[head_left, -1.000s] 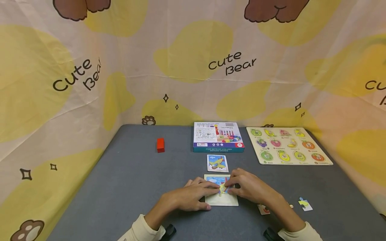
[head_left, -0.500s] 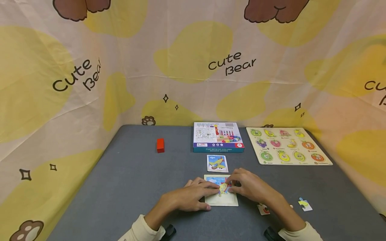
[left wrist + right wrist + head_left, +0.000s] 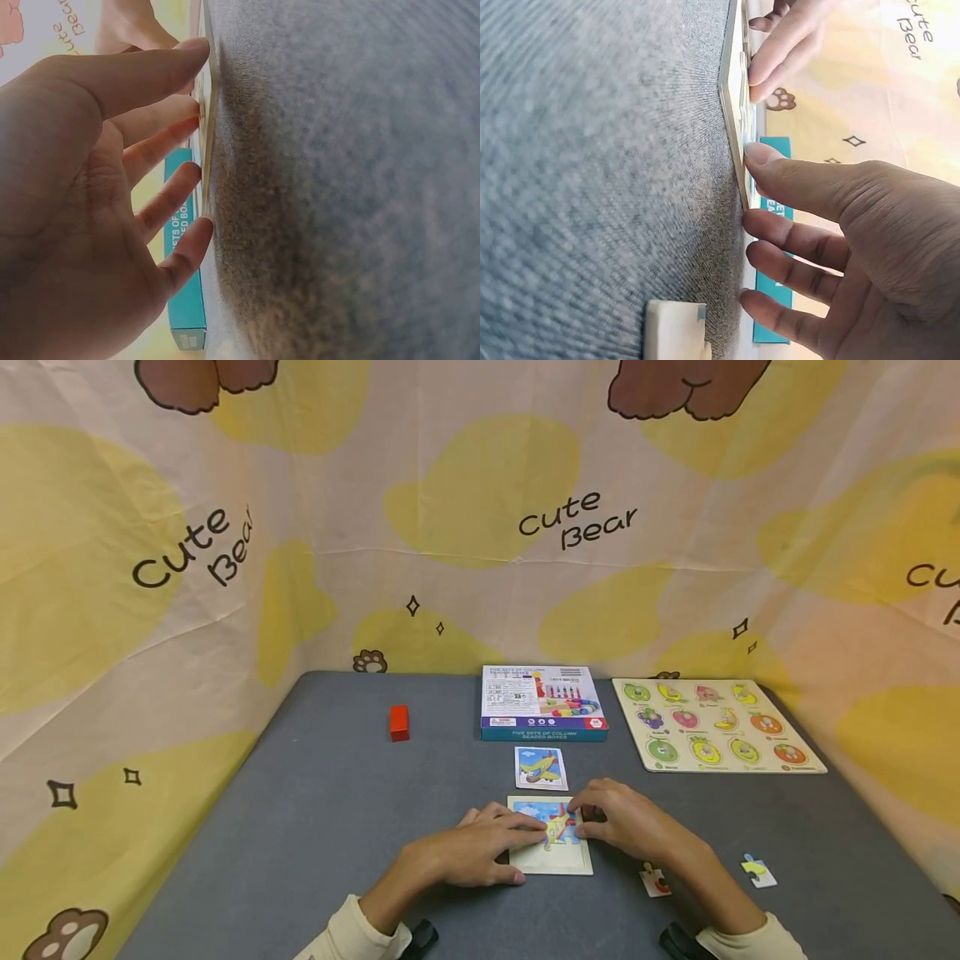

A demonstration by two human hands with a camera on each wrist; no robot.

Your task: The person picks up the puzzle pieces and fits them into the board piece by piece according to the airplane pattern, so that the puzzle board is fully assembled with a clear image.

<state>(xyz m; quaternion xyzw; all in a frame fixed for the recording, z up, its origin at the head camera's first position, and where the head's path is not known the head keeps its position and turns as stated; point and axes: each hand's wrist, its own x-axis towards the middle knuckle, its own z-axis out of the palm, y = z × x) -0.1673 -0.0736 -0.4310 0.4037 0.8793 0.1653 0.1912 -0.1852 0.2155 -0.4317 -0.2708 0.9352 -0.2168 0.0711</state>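
A small jigsaw tray [image 3: 551, 862] with a pale rim lies in front of the person, its upper part filled with pieces showing a yellow airplane [image 3: 558, 827]. From the left, the left hand [image 3: 480, 847] reaches over it, fingertips resting on the pieces and thumb at the near left corner. In the left wrist view its fingers [image 3: 176, 199] are spread along the tray. The right hand [image 3: 618, 818] touches the right side, thumb [image 3: 765, 155] on the tray and the other fingertips by its edge. Just beyond lies an airplane picture card [image 3: 540, 767].
Two loose jigsaw pieces lie to the right: one [image 3: 759, 871] with yellow and blue, another [image 3: 656, 883] beside the right forearm. Farther back are a red block [image 3: 399, 723], a flat toy box [image 3: 543, 702] and a fruit board [image 3: 723, 727]. Printed cloth [image 3: 465, 527] hangs behind.
The right hand's fingertips have slid slightly right across the pieces toward the tray's right edge, uncovering more of the airplane picture. The left hand has stayed in place.
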